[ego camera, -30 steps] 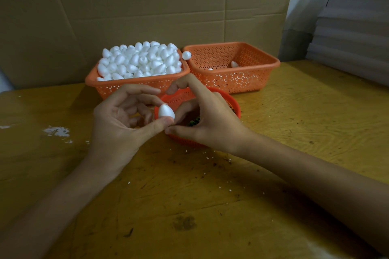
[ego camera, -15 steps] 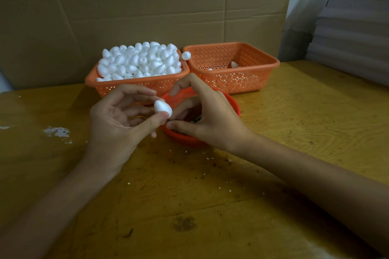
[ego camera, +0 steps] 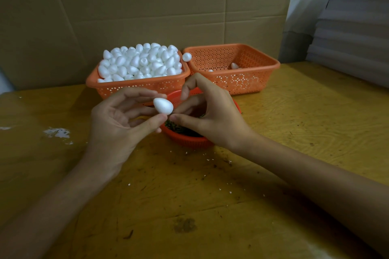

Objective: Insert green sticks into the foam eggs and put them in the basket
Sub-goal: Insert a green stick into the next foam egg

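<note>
Centre frame: left hand grasps one foam egg between thumb and fingertips, above the round red bowl of green sticks. Right hand is curled, thumb and fingertip meeting at the egg's lower end; cannot tell whether they pinch anything. Behind, a full basket and, touching it on the right, a near-empty basket.

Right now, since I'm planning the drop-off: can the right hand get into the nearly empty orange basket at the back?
Likely yes: the nearly empty basket is open-topped and sits just beyond the right hand, with nothing between them.
</note>
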Motion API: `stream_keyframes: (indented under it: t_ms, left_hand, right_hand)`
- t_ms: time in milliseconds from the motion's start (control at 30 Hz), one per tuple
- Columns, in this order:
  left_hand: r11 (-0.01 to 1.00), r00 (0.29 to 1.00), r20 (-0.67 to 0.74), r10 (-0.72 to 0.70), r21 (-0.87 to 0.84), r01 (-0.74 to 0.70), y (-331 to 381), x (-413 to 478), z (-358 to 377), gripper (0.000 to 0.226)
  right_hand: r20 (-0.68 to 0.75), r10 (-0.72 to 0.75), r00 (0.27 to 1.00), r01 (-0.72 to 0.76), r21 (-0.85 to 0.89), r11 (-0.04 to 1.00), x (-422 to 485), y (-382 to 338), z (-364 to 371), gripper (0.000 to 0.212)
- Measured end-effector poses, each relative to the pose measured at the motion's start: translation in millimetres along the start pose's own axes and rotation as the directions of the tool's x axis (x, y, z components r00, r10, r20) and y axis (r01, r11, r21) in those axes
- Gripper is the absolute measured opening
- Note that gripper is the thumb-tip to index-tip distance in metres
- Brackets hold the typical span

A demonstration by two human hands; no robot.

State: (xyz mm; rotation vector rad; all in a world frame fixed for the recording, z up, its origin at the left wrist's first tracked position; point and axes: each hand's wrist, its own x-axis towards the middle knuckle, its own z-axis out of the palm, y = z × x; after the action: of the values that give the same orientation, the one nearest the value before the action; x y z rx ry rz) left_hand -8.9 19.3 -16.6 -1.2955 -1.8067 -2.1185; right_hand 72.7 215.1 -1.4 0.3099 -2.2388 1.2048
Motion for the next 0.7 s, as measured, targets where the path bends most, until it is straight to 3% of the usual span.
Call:
stream_keyframes:
  t_ms: [467, 600, 700]
  left_hand:
    - [0.999, 0.999, -0.042, -0.013, 0.038, 0.014, -6, 0, -3, 0.055]
    - [0.996, 0.999, -0.046, -0.001, 0.094, 0.005, -8, -1, -4, 0.044]
    - [0.985, 1.000, -0.018, 0.016, 0.171, -0.013, -9, -1, -4, 0.024]
  right_hand:
    - [-0.026, 0.015, 1.000, -0.013, 0.086, 0.996, 0, 2, -2, 0.035]
    - [-0.064, 0.042, 0.997, -0.036, 0.097, 0.995, 3, -1, -7, 0.025]
    - [-0.191, 0.072, 0.979, -0.047, 0.132, 0.990, 14, 1, -25, 0.019]
